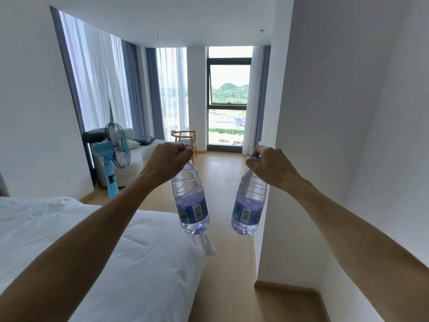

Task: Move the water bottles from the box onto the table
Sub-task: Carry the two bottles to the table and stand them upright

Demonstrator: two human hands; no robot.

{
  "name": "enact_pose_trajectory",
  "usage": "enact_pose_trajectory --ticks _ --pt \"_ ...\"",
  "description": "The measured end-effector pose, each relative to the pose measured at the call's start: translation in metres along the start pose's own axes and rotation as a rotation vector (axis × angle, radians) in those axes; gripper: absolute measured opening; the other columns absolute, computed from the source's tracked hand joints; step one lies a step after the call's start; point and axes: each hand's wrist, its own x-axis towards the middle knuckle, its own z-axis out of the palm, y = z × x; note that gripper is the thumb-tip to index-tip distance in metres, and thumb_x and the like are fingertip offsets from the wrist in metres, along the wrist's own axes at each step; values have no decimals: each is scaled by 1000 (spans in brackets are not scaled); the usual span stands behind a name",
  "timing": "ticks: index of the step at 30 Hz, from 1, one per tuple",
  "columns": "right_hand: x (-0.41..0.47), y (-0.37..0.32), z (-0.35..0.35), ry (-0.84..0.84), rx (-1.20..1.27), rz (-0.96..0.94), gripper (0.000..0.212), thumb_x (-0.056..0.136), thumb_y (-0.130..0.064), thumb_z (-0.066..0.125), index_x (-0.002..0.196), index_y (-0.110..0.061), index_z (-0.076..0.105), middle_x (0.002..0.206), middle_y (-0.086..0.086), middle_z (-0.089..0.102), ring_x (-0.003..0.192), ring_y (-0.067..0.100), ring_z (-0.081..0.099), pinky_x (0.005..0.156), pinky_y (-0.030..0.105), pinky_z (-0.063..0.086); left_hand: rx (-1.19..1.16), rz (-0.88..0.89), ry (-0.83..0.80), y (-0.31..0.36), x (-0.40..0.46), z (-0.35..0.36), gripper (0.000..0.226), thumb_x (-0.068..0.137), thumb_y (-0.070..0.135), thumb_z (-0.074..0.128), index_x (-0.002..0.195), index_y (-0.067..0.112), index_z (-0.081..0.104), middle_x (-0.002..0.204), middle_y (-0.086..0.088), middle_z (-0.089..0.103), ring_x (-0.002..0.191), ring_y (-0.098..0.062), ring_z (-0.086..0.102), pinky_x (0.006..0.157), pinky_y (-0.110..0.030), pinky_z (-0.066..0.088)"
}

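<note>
Bed [69, 228] at seven o'clock; left hand [167, 162] and right hand [270, 166] each pinched a water bottle [190, 201] [249, 205] by its cap, dangling at centre; cap-only holds risked slipping; neither box nor table was visible.

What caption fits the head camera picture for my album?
Left hand and right hand each grip a water bottle by the cap, above the floor beside a bed.

A strip of light wooden floor [222, 187] runs open ahead between the white-sheeted bed [116, 252] on the left and the white wall corner [274, 182] on the right; a blue standing fan [115, 154] stands beyond the bed's far corner.
</note>
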Motion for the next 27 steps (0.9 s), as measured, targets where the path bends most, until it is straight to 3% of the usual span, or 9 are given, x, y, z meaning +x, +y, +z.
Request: enact_pose_trajectory --ticks 3,7,12,20,23,27 --pt "47 25 29 2 1 2 12 94 -26 58 87 -17 54 68 -14 51 61 2 53 55 10 37 -10 25 -4 -36 44 34 38 99 25 51 74 3 68 53 1 57 45 -12 50 47 -6 32" --pt "115 58 66 -11 -25 1 13 94 -27 58 88 -17 54 72 -10 54 60 2 54 54 8 36 -32 70 -29 -85 114 76 40 99 25 51 75 -3 68 63 -18 64 54 -32 59 52 -19 41" --pt "194 101 104 32 -29 49 18 94 -28 58 93 -11 60 80 2 64 69 16 63 58 12 43 -38 118 14 -130 199 121 37 97 23 54 75 -3 71 60 -12 64 48 -17 51 52 -21 40" --pt "314 184 165 65 -12 63 16 94 -28 58 89 -13 57 76 -2 60 65 10 58 59 14 42 -36 103 -7 -203 310 209 38 97 24 53 72 1 69 55 -6 59 44 -9 46 48 -15 34" --pt "360 219 187 73 3 38 15 93 -26 58 85 -15 55 68 -9 54 60 5 53 54 10 35 -29 103 -5 -228 349 246 40 97 25 52 66 4 65 51 -3 55 43 -10 45 49 -18 35" --pt "425 266 214 74 27 -3 14 94 -27 59 86 -16 55 73 -8 55 62 7 54 56 9 36 -13 93 -14 -254 406 290 40 97 24 52 66 2 64 51 -3 54 44 -13 46 50 -23 40"
